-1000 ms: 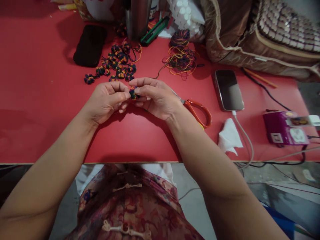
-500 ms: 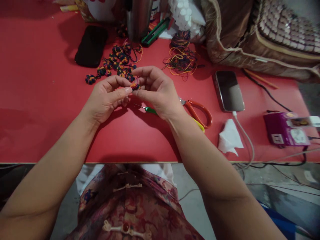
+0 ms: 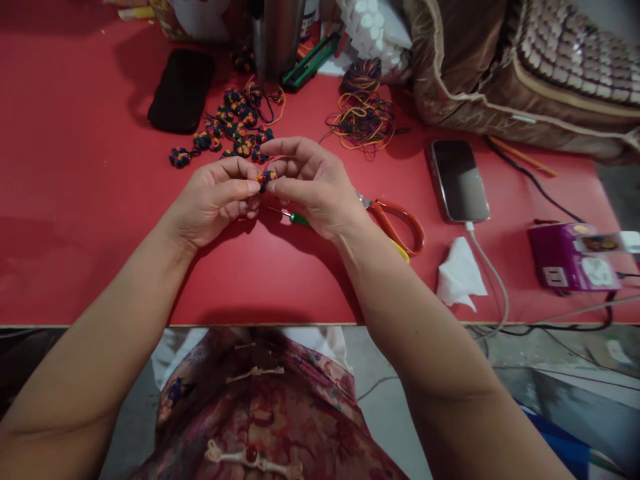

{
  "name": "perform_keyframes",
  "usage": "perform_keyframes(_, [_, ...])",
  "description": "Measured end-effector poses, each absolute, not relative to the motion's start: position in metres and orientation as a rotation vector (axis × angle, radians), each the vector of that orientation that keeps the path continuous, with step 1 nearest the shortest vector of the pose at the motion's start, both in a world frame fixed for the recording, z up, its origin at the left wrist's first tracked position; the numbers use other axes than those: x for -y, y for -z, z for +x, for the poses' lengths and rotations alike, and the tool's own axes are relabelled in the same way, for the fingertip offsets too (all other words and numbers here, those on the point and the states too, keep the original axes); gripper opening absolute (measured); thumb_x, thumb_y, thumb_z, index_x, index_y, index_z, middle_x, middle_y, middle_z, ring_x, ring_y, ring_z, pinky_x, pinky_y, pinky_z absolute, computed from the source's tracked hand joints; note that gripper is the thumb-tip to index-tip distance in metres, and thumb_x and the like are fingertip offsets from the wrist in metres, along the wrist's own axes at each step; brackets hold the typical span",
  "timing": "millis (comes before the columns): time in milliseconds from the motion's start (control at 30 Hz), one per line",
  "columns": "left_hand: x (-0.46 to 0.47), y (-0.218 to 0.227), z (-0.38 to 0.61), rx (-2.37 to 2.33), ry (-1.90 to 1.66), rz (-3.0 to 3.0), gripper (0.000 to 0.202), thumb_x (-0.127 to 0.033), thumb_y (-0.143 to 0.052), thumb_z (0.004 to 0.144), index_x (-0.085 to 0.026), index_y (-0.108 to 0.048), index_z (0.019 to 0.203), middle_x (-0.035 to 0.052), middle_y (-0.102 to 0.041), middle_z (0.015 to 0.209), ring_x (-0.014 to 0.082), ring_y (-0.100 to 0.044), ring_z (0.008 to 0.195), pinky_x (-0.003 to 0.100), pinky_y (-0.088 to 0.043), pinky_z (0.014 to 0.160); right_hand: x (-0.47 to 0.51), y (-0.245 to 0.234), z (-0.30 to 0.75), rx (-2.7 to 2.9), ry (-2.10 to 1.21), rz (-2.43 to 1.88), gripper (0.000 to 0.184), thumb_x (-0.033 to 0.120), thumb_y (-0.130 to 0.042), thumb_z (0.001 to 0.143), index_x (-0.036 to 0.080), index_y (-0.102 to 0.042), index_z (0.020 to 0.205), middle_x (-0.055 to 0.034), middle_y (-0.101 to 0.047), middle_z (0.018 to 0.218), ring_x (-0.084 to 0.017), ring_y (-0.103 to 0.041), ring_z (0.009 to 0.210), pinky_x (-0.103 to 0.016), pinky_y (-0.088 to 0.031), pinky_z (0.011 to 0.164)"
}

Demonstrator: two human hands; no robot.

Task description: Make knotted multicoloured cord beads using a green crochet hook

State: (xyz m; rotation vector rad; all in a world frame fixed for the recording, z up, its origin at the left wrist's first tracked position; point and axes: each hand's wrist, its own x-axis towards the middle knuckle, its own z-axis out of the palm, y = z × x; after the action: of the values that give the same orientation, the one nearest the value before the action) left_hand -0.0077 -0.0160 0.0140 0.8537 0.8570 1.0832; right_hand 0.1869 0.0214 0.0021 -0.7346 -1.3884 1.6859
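Observation:
Between my two hands is a small knotted cord piece (image 3: 267, 179) in orange, red and dark blue. My left hand (image 3: 215, 197) pinches it between thumb and forefinger from the left. From the right, my right hand (image 3: 313, 187) closes thumb and fingers on it, partly covering it. Just beyond my fingertips lies a pile of similar knotted cord pieces (image 3: 237, 120). A green-handled tool with a thin metal tip (image 3: 299, 219) rests under my right hand. Beside my right wrist are red-handled scissors or pliers (image 3: 400, 227), their front end partly hidden.
A tangle of multicoloured cord (image 3: 365, 120) lies at the back. A black phone-like object (image 3: 181, 91) is at the left, and a charging phone (image 3: 459, 180) at the right. Crumpled tissue (image 3: 460, 273), a purple box (image 3: 570, 257) and a brown bag (image 3: 465, 80) occupy the right side.
The knotted piece has turned slightly and shifted a little left and down between my fingers. Both hands keep their pinch, with small finger movements.

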Motion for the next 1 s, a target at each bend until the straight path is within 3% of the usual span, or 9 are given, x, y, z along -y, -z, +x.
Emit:
perform_keyframes(267, [0.019,-0.016,-0.002,-0.895,-1.15,0.824,0.03,-0.03,-0.104,0.069,-0.021,-0.076,0.072,-0.0001,-0.067,0.073,0.0098,-0.058,0.059,0.024,-0.055,0.057,-0.011,-0.021,0.187,1.238,-1.773,-0.738,0.043,0.02,-0.089,0.078,0.024,-0.071,0.116,0.005,-0.069,0.092,-0.01,-0.064,0.078,-0.021,-0.054,0.066])
perform_keyframes(533, [0.018,-0.014,-0.008,-0.876,-1.06,0.803,0.031,-0.029,-0.105,0.073,-0.02,-0.076,0.08,-0.0006,-0.069,0.072,0.0105,-0.064,0.06,0.024,-0.057,0.057,-0.007,-0.025,0.187,1.161,-1.847,-0.745,0.03,0.019,-0.087,0.083,0.023,-0.076,0.111,0.0067,-0.063,0.085,-0.008,-0.043,0.062,-0.024,-0.039,0.054])
perform_keyframes(600, [0.018,-0.016,-0.006,-0.89,-1.062,0.764,0.024,-0.028,-0.099,0.083,-0.019,-0.076,0.085,-0.0004,-0.071,0.073,0.0112,-0.068,0.061,0.023,-0.06,0.06,-0.007,-0.026,0.186,1.182,-1.757,-0.767,0.031,0.019,-0.087,0.084,0.024,-0.075,0.112,0.0055,-0.063,0.088,-0.009,-0.05,0.067,-0.025,-0.047,0.061])
perform_keyframes(700, [0.019,-0.018,-0.002,-0.914,-1.077,0.723,0.02,-0.031,-0.091,0.095,-0.017,-0.077,0.094,0.002,-0.075,0.081,0.0134,-0.076,0.069,0.023,-0.065,0.065,-0.006,-0.027,0.185,1.345,-1.515,-0.839,0.035,0.02,-0.089,0.084,0.028,-0.072,0.114,0.0017,-0.066,0.097,-0.018,-0.067,0.094,-0.03,-0.059,0.083])
perform_keyframes(833, [0.019,-0.018,-0.002,-0.894,-1.127,0.715,0.026,-0.029,-0.099,0.087,-0.017,-0.078,0.096,0.0008,-0.077,0.087,0.0121,-0.076,0.069,0.022,-0.067,0.067,-0.003,-0.025,0.185,1.575,-1.317,-0.919,0.037,0.023,-0.087,0.088,0.032,-0.07,0.12,-0.0039,-0.069,0.112,-0.029,-0.069,0.12,-0.04,-0.063,0.094])
perform_keyframes(1000, [0.018,-0.019,-0.003,-0.948,-1.246,0.773,0.025,-0.013,-0.099,0.081,-0.021,-0.079,0.092,-0.003,-0.077,0.085,0.0103,-0.075,0.069,0.021,-0.068,0.071,-0.002,-0.019,0.186,1.712,-1.152,-0.896,0.035,0.023,-0.084,0.088,0.033,-0.072,0.12,-0.0069,-0.072,0.122,-0.03,-0.069,0.121,-0.047,-0.064,0.105])
